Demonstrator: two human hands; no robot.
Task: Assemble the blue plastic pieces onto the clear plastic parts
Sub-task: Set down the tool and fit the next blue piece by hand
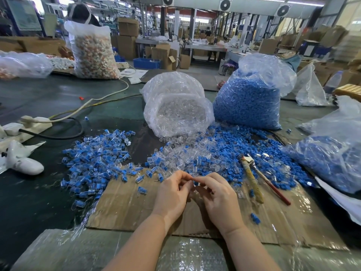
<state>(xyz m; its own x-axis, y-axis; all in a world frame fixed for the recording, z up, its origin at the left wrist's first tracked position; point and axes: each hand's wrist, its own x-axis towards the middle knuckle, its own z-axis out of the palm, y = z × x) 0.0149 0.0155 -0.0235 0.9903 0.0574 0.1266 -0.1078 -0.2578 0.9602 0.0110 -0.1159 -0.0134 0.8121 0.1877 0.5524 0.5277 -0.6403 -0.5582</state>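
Note:
My left hand (173, 194) and my right hand (216, 194) meet fingertip to fingertip over the cardboard sheet (125, 210). Between the fingers of both shows a small blue piece (196, 183); any clear part there is hidden by my fingers. Just beyond my hands lies a mixed heap of loose clear parts (175, 153) and blue pieces (234, 141). To the left spreads a pile of joined blue-and-clear parts (97, 159). A clear bag of clear parts (179, 112) and a bag of blue pieces (248, 102) stand behind.
Pliers with worn handles (254, 178) lie to the right of my hands. Another bag of blue pieces (332, 159) sits at the right edge. A power strip with cables (33, 124) and a white object (21, 161) lie at the left. A bag of mixed parts (93, 51) stands far left.

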